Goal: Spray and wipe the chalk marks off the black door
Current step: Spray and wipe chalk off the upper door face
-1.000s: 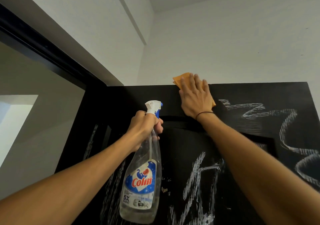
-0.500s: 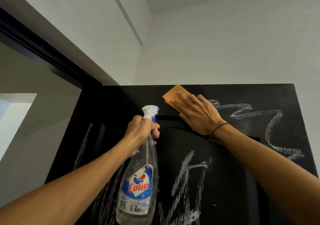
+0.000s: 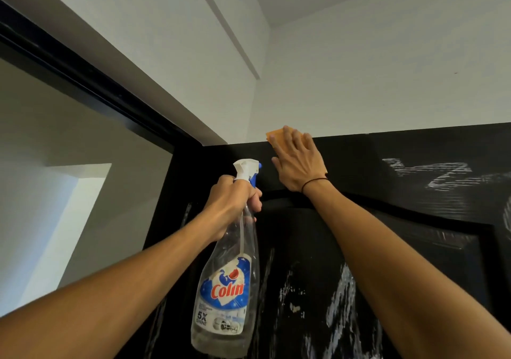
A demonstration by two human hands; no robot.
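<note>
Chalk-streaked black door [image 3: 387, 165], orange cloth [image 3: 275, 134] atop

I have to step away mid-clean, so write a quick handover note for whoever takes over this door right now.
Left hand: grips the spray bottle by its neck, held up in front of the door.
Right hand: flat, pressing the orange cloth against the door's top edge.
Done: the top strip around the cloth looks free of chalk.
Left: the chalk marks at upper right, and the smeared streaks on the lower panels beside and below the bottle. Spray, then wipe them.
</note>
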